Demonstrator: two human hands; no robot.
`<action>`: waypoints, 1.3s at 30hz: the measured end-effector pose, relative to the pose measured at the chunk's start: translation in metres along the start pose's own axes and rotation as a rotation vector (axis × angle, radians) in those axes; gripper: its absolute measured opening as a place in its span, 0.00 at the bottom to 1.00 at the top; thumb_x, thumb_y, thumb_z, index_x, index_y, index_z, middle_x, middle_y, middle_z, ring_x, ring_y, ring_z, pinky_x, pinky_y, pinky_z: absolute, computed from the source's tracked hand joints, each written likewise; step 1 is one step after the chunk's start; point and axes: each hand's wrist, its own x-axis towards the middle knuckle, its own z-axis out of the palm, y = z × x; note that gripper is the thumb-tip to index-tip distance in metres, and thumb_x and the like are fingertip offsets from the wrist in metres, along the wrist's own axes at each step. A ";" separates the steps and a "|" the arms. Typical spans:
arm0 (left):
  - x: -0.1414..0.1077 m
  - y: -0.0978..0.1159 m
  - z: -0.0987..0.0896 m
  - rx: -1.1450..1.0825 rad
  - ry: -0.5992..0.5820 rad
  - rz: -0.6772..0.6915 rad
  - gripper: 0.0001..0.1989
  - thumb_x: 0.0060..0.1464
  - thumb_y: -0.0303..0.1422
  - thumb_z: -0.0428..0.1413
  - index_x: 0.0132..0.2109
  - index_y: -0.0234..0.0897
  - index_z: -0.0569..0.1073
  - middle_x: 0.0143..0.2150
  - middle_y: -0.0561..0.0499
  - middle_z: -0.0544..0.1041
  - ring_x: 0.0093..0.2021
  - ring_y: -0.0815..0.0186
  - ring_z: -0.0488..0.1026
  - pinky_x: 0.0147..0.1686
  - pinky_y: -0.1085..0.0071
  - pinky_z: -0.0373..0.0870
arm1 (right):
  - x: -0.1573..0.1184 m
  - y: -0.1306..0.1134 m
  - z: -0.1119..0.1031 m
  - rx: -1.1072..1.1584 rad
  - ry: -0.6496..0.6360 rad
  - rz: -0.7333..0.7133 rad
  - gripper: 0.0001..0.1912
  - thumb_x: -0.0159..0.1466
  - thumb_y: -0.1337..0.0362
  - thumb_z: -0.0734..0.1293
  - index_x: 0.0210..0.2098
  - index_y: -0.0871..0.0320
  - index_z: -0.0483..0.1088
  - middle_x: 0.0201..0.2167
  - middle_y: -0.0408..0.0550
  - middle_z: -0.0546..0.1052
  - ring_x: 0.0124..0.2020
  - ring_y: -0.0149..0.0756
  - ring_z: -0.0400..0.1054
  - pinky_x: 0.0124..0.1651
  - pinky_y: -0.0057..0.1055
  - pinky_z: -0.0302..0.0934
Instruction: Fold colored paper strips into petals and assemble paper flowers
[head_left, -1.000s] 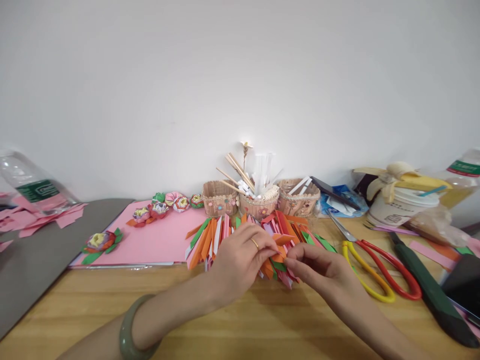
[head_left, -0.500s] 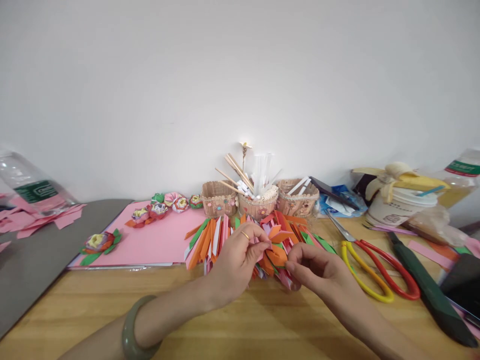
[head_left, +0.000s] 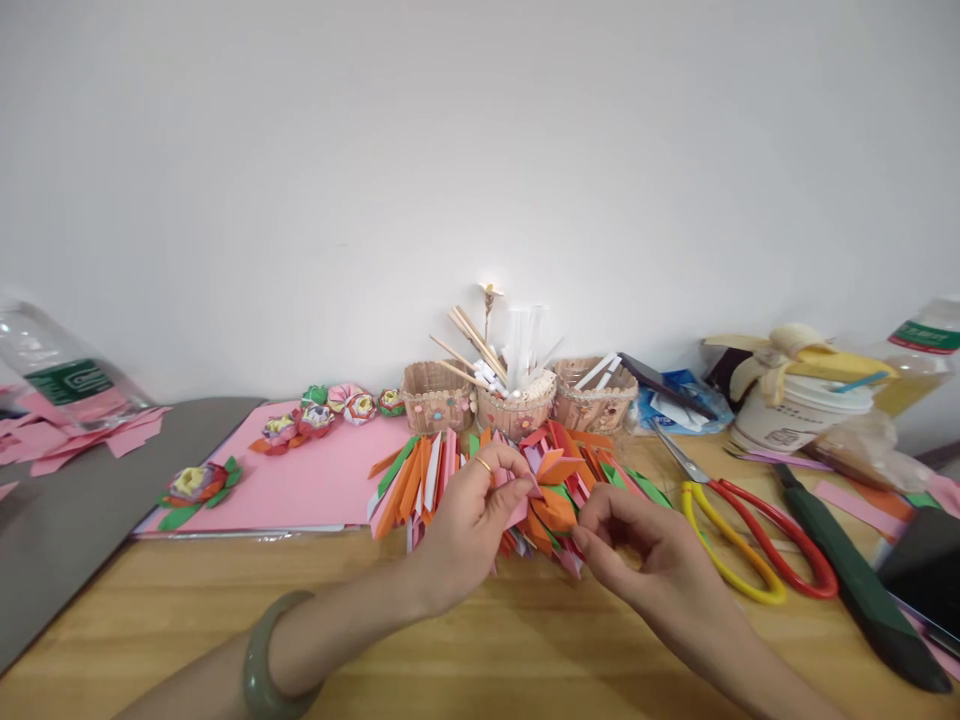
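My left hand (head_left: 472,525), with a ring and a green bangle, pinches the edge of a folded paper flower (head_left: 553,510) between thumb and fingers. The flower has orange, green and pink petals. At its right side, my right hand (head_left: 637,535) has thumb and forefinger closed together by an orange petal; what lies between the fingertips is too small to make out. Behind and around the flower spread many folded paper strips (head_left: 409,485) in orange, pink, green and white. They partly merge with the flower, so its outline is unclear.
Behind stand small woven baskets (head_left: 439,400) with sticks and straws. Finished paper flowers (head_left: 196,485) rest on pink paper (head_left: 292,490) at left. To the right lie scissors (head_left: 765,530), a dark green utility knife (head_left: 855,570), a cup (head_left: 799,415) with banana peel, and a phone (head_left: 926,570).
My right hand has shifted slightly, its fingertips a little lower beside the orange petal. My left hand keeps its pinch almost unmoved.
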 end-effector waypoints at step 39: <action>-0.005 0.003 0.001 0.208 -0.024 0.221 0.11 0.51 0.26 0.52 0.41 0.38 0.74 0.39 0.49 0.76 0.44 0.65 0.70 0.46 0.66 0.67 | 0.000 0.011 -0.006 -0.529 0.439 -0.660 0.12 0.57 0.72 0.66 0.40 0.53 0.70 0.30 0.47 0.76 0.31 0.34 0.69 0.34 0.33 0.64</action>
